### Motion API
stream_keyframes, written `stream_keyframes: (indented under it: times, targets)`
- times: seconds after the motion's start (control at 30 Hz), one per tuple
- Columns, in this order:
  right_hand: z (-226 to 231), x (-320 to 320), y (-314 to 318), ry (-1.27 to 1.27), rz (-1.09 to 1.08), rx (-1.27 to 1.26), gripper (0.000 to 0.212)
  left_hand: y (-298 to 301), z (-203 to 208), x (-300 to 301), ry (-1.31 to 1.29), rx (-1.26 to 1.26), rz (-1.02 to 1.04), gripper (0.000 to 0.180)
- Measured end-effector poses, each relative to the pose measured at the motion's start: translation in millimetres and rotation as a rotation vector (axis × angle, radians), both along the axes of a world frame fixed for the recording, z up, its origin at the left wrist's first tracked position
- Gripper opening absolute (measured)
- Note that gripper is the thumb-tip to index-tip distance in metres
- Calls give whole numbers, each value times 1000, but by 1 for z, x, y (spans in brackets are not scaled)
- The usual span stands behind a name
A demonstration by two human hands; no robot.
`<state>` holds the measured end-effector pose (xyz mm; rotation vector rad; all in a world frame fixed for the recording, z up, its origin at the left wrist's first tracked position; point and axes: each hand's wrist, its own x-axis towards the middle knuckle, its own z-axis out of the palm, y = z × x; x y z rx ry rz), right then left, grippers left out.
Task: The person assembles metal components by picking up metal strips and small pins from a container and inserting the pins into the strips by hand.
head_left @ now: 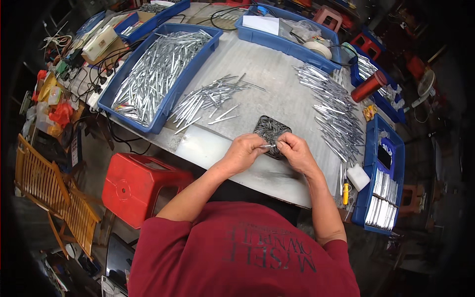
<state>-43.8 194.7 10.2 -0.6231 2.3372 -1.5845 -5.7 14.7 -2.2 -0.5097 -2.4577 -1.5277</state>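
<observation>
My left hand [242, 154] and my right hand [296, 152] meet at the table's near side, fingers of both pinched together. Between them runs a small silvery metal piece [268, 146], its ends covered by the fingertips. Right behind it, partly under my hands, is a black square tray [259, 123] filled with small dark grey metal parts [271, 129]. Slim silvery rods [210, 99] lie in a loose pile to the left. A larger, spread-out heap of similar rods [334, 109] lies to the right.
A blue bin [166, 119] heaped with silvery rods stands at the left. Another blue bin [292, 45] lies at the back. On the right are a red cylinder [368, 86], a white block [357, 177], a yellow-handled tool [346, 193] and a blue bin [370, 198]. A red stool [131, 188] stands below left.
</observation>
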Motion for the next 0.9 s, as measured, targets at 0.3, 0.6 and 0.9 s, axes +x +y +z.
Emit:
stream_keyframes:
  times: [0.3,0.6,0.9]
  targets:
    - [-3,0,-7,-95,-33,-185,11,-3,0,-4,32,-31,5,9]
    - [-5,-1,-2,-149,-152,-313,14,-41,-8,-21,119,-155,195,14]
    - [-17,7,6,-154,-189,-322,13,-92,-11,-23,-88,-705,499,10]
